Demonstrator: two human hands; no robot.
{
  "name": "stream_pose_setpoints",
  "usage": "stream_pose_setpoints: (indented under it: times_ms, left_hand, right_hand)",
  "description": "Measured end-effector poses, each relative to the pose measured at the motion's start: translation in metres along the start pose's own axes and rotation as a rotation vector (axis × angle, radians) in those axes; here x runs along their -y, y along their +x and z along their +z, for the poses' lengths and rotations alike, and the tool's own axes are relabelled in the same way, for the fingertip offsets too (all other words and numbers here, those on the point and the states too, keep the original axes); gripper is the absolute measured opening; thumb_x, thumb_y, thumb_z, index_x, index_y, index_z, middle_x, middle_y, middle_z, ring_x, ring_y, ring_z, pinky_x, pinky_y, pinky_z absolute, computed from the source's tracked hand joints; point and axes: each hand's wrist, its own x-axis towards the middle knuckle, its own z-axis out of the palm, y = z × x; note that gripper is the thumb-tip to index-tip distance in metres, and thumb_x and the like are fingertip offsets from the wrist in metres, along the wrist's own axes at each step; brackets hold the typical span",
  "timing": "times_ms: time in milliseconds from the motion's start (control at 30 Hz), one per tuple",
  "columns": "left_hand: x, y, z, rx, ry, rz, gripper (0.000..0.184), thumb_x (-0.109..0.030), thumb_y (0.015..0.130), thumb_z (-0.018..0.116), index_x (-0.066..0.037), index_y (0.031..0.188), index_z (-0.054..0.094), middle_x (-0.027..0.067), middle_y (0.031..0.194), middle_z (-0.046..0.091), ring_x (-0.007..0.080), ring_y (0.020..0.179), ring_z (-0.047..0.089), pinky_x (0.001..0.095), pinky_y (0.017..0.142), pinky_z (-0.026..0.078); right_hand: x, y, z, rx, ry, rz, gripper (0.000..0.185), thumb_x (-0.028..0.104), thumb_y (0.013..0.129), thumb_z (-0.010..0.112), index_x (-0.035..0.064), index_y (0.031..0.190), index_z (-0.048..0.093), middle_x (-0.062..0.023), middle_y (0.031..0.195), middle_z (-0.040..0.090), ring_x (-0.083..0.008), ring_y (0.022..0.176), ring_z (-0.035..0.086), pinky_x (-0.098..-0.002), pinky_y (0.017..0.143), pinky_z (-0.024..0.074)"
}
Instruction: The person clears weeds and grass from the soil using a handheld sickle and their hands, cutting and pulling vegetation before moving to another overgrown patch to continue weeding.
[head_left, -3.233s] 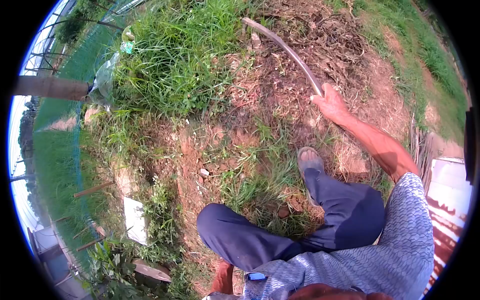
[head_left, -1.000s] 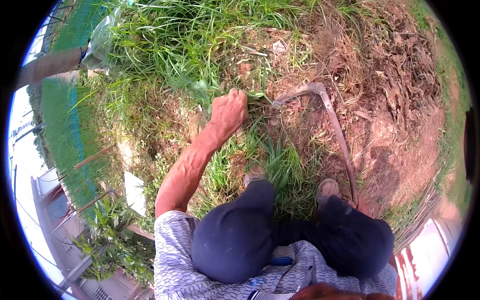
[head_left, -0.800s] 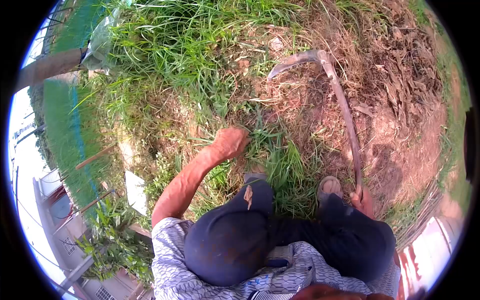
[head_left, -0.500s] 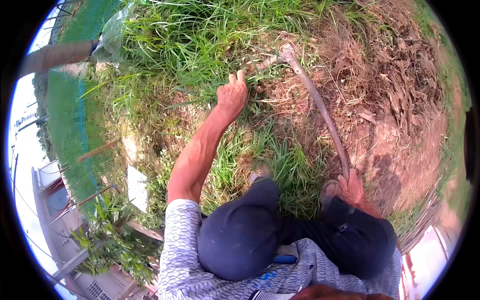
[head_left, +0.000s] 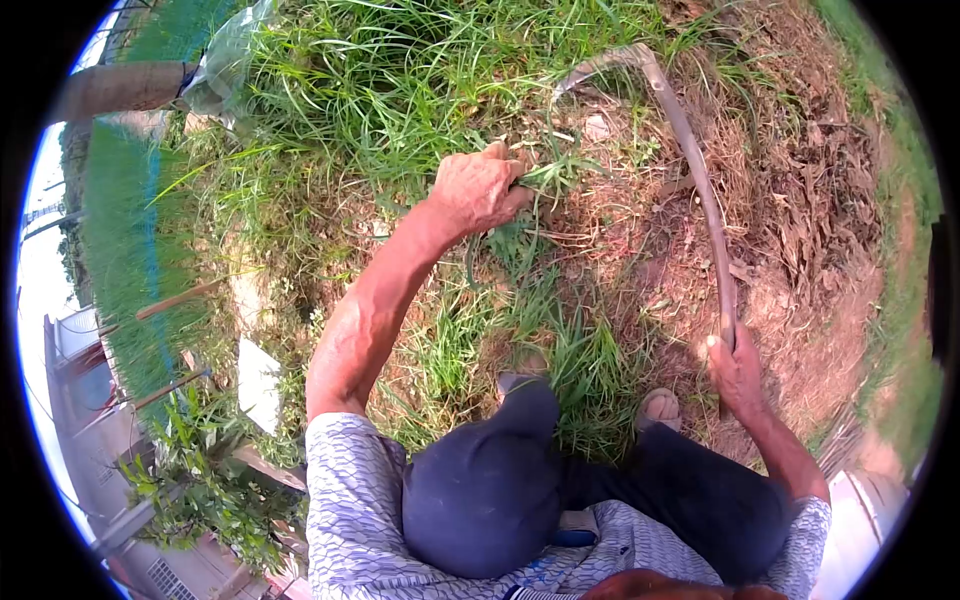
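Note:
My right hand (head_left: 738, 375) is wrapped round the lower end of a hand hoe (head_left: 705, 190) with a long, slightly curved wooden handle. Its head bends sharply to the left at the top, and the greyish tip is just above the soil beside the tall grass. My left hand (head_left: 478, 188) is closed on a tuft of green grass (head_left: 560, 172), whose blades stick out to the right of the fingers. Bare soil with dry straw (head_left: 620, 225) lies between the two hands.
Dense green grass (head_left: 380, 80) grows at the top. Dry leaves and straw (head_left: 820, 190) cover the right side. My shoe (head_left: 660, 408) and bent knees are below. At left are a post (head_left: 125, 88), green netting (head_left: 125, 220) and a white scrap (head_left: 259, 385).
The hoe has swung up and to the right with my right hand, its head lifting off the ground. My left hand's extended fingers have curled round grass.

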Motion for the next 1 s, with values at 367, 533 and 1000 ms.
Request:
stream_pose_setpoints:
  times_ms: [367, 533, 1000]
  left_hand:
    - [0.082, 0.096, 0.051, -0.213, 0.217, -0.271, 0.044, -0.015, 0.089, 0.050, -0.006, 0.132, 0.046, 0.0227, 0.120, 0.059, 0.0327, 0.080, 0.069, 0.0422, 0.066, 0.055]
    - [0.109, 0.100, 0.068, -0.209, 0.212, -0.166, 0.017, -0.014, 0.088, 0.050, -0.004, 0.099, 0.057, 0.0170, 0.087, 0.066, 0.0322, 0.073, 0.067, 0.0452, 0.062, 0.053]
    - [0.032, -0.033, 0.072, -0.219, 0.077, 0.300, 0.008, -0.007, 0.085, 0.053, -0.007, 0.088, 0.046, 0.0069, 0.077, 0.046, 0.0200, 0.055, 0.053, 0.0335, 0.046, 0.047]
  right_hand:
    - [0.068, 0.035, 0.078, 0.081, -0.224, -0.158, 0.036, 0.032, 0.093, 0.054, -0.0018, 0.096, 0.042, -0.0281, 0.071, 0.057, -0.0419, 0.065, 0.062, -0.0499, 0.057, 0.0464]
    - [0.079, 0.033, 0.089, 0.071, -0.187, -0.106, 0.036, 0.031, 0.093, 0.055, -0.0033, 0.097, 0.044, -0.0305, 0.073, 0.058, -0.0464, 0.069, 0.061, -0.0523, 0.060, 0.0466]
    - [0.020, -0.018, 0.012, 0.006, -0.138, -0.076, 0.026, 0.024, 0.091, 0.059, 0.0013, 0.098, 0.049, -0.0126, 0.075, 0.053, -0.0224, 0.067, 0.055, -0.0386, 0.061, 0.0454]
